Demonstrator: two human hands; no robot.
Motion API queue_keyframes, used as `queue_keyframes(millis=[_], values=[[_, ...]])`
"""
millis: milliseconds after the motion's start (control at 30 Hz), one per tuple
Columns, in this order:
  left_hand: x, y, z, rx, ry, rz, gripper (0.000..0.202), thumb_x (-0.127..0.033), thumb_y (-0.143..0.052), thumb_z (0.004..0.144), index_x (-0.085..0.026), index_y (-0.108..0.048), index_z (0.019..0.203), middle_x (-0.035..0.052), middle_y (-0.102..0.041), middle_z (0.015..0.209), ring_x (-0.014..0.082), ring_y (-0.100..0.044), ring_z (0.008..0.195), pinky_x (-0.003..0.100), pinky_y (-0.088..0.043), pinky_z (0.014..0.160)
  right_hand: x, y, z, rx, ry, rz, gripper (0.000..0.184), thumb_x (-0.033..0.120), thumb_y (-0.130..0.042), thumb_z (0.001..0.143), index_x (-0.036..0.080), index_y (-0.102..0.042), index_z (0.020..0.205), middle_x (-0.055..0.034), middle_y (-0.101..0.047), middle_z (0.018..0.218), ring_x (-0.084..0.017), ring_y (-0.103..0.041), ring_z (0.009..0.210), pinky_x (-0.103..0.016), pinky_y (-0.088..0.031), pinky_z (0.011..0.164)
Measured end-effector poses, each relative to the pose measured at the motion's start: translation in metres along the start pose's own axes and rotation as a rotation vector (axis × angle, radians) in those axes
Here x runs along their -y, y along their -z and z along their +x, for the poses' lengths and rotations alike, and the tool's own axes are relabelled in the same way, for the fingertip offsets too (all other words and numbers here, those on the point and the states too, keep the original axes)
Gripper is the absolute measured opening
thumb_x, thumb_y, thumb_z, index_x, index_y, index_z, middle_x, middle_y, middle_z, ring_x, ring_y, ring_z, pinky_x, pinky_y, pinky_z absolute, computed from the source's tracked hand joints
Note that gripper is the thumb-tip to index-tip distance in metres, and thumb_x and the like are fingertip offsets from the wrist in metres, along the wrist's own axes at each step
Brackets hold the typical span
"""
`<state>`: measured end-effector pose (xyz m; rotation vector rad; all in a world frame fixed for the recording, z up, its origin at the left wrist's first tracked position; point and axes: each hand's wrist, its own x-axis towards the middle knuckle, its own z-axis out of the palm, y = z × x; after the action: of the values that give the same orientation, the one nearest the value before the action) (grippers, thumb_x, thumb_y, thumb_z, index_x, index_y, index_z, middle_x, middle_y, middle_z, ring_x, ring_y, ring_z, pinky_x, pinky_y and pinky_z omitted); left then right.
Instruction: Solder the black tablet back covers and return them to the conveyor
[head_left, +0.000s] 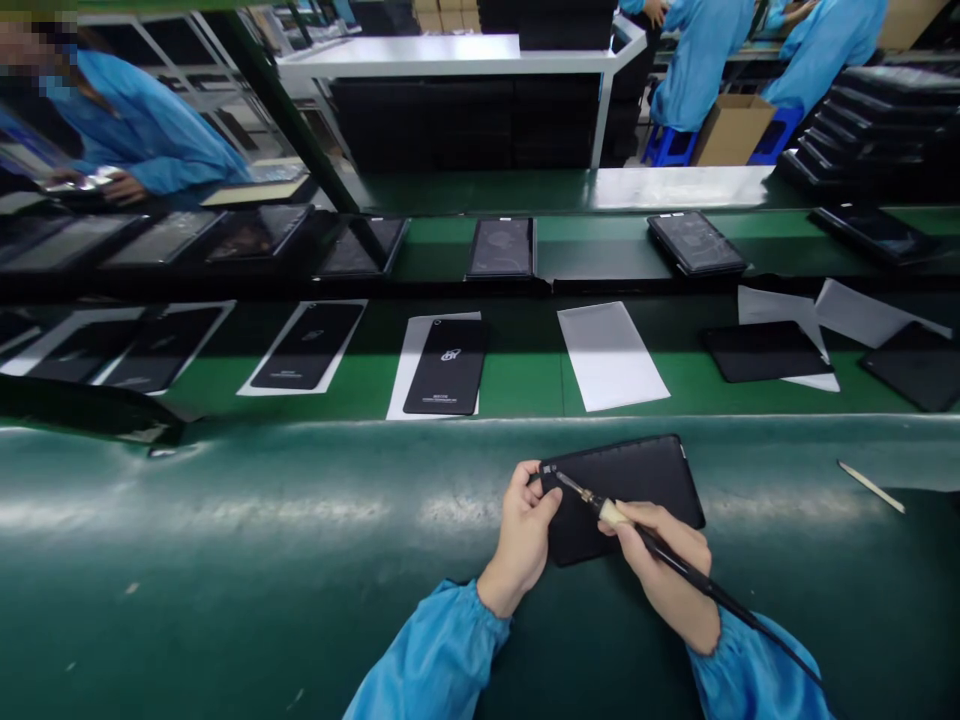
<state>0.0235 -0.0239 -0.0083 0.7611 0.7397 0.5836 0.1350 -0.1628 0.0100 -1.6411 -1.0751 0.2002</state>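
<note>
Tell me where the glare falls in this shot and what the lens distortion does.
Head view: pale glare streaks run across the green mat, and a bright patch sits on the far belt; the wide lens stretches the frame's lower edge, swelling the left sleeve; the tablet stays sharp, with little shine.

Beyond the green assembly line (570, 190) stood a long white-topped bench (397, 55) on metal legs, with black boxes (457, 125) stacked beneath it. Further right, 2 blue stools (670, 147) flanked a cardboard box (733, 130), and 2 people in blue smocks (701, 60) sat on them. Pale metal racks (217, 70) rose at the far left, and bright overhead light glared across the green surfaces.
</note>
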Motion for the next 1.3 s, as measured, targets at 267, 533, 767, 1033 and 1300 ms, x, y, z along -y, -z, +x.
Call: queue_keyframes(millis=[267,533,767,1033,1300], values=[[0.0,-0.001,-0.002,-0.008,-0.004,0.006,0.036,-0.021,-0.079,0.073,-0.021,-0.052,0.097,-0.0001,-0.073,0.08,0.0128,-0.066,0.065,0.023,-0.051,0.063,-0.002,-0.01,-0.005,-0.051,0.057,-0.001,0.02,0.014,-0.065,0.09,0.022,-0.072,0.107,-0.0025,-0.078,0.09,-0.018,-0.076,0.082,-0.028,-0.062,0.078],[-0.006,-0.007,0.001,-0.02,-0.002,0.025,0.039,-0.023,-0.084,0.071,-0.022,-0.057,0.099,0.0011,-0.076,0.088,0.0179,-0.073,0.08,0.029,-0.055,0.077,-0.023,0.025,0.026,-0.336,-0.153,0.197,0.016,0.026,-0.066,0.093,0.018,-0.072,0.105,-0.005,-0.078,0.08,-0.022,-0.077,0.071,-0.036,-0.065,0.071],[-0.008,-0.014,0.032,-0.074,0.003,0.127,0.047,-0.028,-0.09,0.064,-0.022,-0.063,0.101,0.0009,-0.076,0.089,0.0176,-0.073,0.082,0.029,-0.056,0.08,-0.069,0.102,0.077,-0.795,-0.215,0.619,0.021,0.036,-0.072,0.087,0.015,-0.068,0.09,-0.0042,-0.074,0.074,-0.019,-0.073,0.059,-0.031,-0.063,0.054],[-0.023,-0.101,0.144,-0.068,-0.244,0.438,0.03,-0.04,-0.075,0.076,-0.02,-0.062,0.095,0.0085,-0.073,0.1,0.0219,-0.071,0.097,0.038,-0.055,0.092,-0.098,0.146,0.071,-0.957,-0.306,0.817,0.031,0.043,-0.076,0.082,0.015,-0.064,0.086,-0.0042,-0.073,0.07,-0.016,-0.071,0.056,-0.026,-0.061,0.052],[-0.071,-0.091,0.172,-0.256,-0.483,1.096,0.057,-0.03,-0.065,0.083,-0.018,-0.046,0.135,0.0186,-0.041,0.153,0.0306,-0.034,0.146,0.047,-0.03,0.118,-0.091,0.15,0.071,-0.99,-0.308,0.822,0.028,0.039,-0.078,0.08,0.015,-0.066,0.084,-0.0043,-0.073,0.07,-0.016,-0.071,0.055,-0.026,-0.061,0.05]])
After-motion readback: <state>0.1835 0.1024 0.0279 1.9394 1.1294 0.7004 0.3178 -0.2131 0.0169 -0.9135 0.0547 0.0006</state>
